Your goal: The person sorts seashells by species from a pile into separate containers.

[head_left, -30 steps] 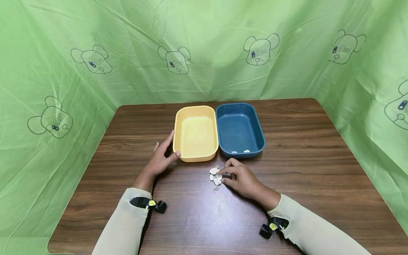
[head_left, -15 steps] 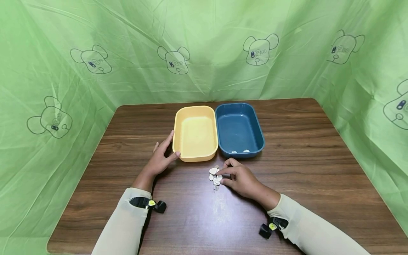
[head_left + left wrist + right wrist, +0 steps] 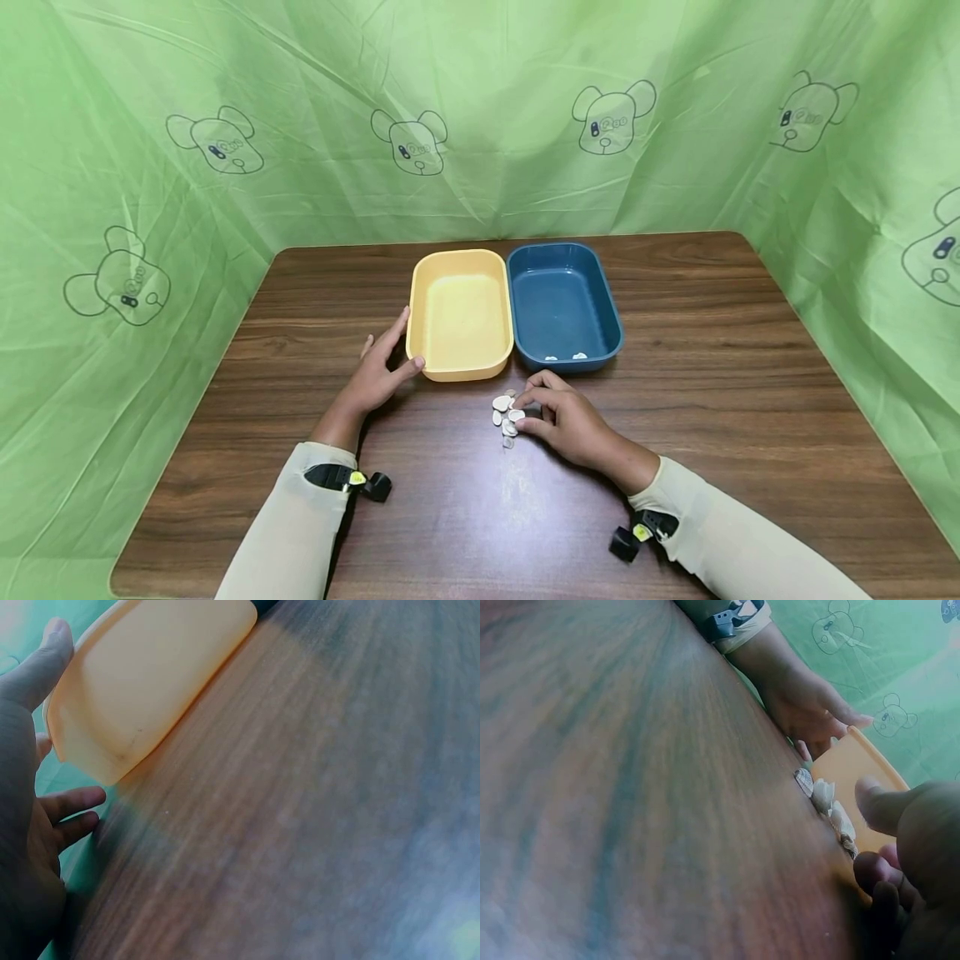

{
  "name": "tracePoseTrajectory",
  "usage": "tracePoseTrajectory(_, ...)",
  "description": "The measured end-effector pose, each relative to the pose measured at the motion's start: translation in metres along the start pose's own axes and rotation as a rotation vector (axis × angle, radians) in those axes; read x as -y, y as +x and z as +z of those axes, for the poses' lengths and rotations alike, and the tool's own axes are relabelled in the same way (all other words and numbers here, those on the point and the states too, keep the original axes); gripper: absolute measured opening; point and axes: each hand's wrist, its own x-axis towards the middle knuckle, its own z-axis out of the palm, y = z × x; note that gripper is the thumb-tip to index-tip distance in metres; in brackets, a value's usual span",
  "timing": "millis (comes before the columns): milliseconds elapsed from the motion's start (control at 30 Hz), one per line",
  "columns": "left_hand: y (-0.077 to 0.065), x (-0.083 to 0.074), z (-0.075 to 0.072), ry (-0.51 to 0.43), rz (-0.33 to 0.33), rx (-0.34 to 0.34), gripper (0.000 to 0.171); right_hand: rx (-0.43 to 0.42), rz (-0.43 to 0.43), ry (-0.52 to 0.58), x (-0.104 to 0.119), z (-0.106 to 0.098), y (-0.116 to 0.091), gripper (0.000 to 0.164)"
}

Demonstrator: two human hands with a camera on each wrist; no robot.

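Note:
A small pile of whitish seashells (image 3: 502, 403) lies on the table in front of the two tubs. My right hand (image 3: 573, 425) reaches into its right side, with thumb and index fingertips at opposite edges of one white shell (image 3: 517, 416). In the right wrist view, shells (image 3: 823, 795) show just beyond the thumb and curled fingers. My left hand (image 3: 373, 379) rests against the near left corner of the yellow tub (image 3: 459, 373), thumb on its rim and fingers extended along its side. In the left wrist view the same tub (image 3: 150, 682) stands beside the thumb.
A blue tub (image 3: 564, 308) stands against the yellow one's right side, with a few white pieces (image 3: 580, 356) near its front wall. The wooden table (image 3: 712, 367) is bordered by green cloth (image 3: 510, 192) at the back and sides.
The right thumb and index finger have shifted slightly at the pile, and the white shell between their tips shows more clearly. The left hand and both tubs have stayed in place.

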Motion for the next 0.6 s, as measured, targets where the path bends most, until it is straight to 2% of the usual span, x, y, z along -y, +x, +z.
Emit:
tracePoseTrajectory(167,0.0004,-0.0008,-0.0001,-0.001,-0.004,0.000,0.092,-0.022,-0.021,0.061,-0.0003,-0.0008,0.0003,0.016)
tracePoseTrajectory(433,0.0001,0.0015,0.0013,-0.017,0.022,-0.015,0.094,-0.106,-0.043,0.169,-0.0038,0.0000,0.0004,0.018)
tracePoseTrajectory(600,-0.0004,0.0010,0.0016,-0.018,0.028,-0.018,0.093,-0.139,-0.088,0.205,-0.0040,-0.0006,-0.0011,0.019)
